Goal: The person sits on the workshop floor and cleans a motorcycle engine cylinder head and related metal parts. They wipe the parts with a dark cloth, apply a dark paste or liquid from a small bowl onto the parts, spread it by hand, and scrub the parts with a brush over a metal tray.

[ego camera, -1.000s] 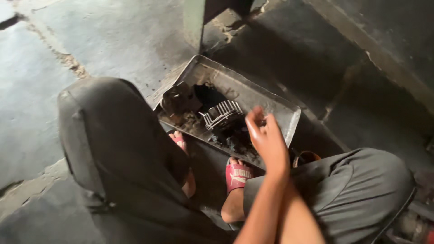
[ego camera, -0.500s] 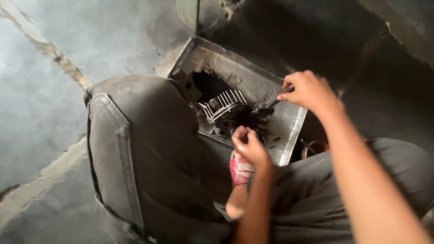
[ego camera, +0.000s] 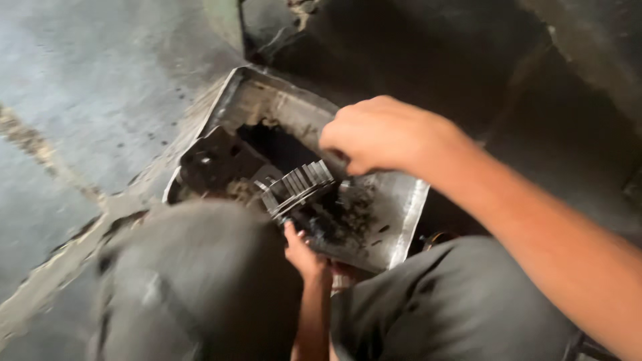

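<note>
Compared with half a second ago, the view has swung in closer and everything fills more of the frame. The right hand (ego camera: 384, 134), which was out near the far rim, now sits above the middle of the dented grey sheet-metal tray (ego camera: 401, 200). Its fingers are curled in tight like a loose fist, knuckles up; can't tell whether anything is pinched under there, since the fingertips are hidden. The left hand (ego camera: 302, 253) has dropped lower between the knees, reaching up at the near side of the tray, fingertips right by the underside of the finned grey metal engine cylinder (ego camera: 297, 188). Whether they actually touch it, the motion blur won't say. Those fingers look loosely bent, a bit apart.

The cylinder lies tilted in the tray, fins facing the camera, in about the same spot as before, with a dark greasy engine casing part (ego camera: 214, 164) just beside it on the left and black grime spread across the tray bottom. The tray rests on the stained concrete floor (ego camera: 80, 100). Grey trouser knees (ego camera: 200, 281) frame the bottom of the view, the left one covering the tray's near corner.
</note>
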